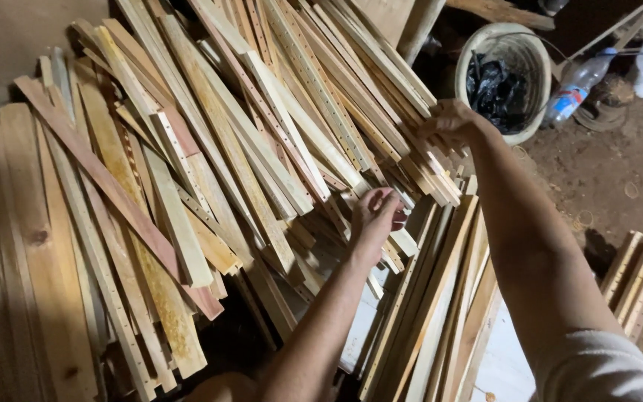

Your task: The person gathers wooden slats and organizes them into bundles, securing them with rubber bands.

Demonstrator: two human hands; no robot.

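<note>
Both hands are in the heap of wooden slats (262, 149): left hand (376, 212) curls loosely on slat ends, right hand (452, 123) grips the upper bundle's ends; slats run up-left, away from them.

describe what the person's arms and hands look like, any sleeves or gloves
Both hands are bare: no gloves, rings or watch show on the left hand or the right hand. The forearms are uncovered. A light grey-white short sleeve covers the right upper arm; no left sleeve is in view.
</note>
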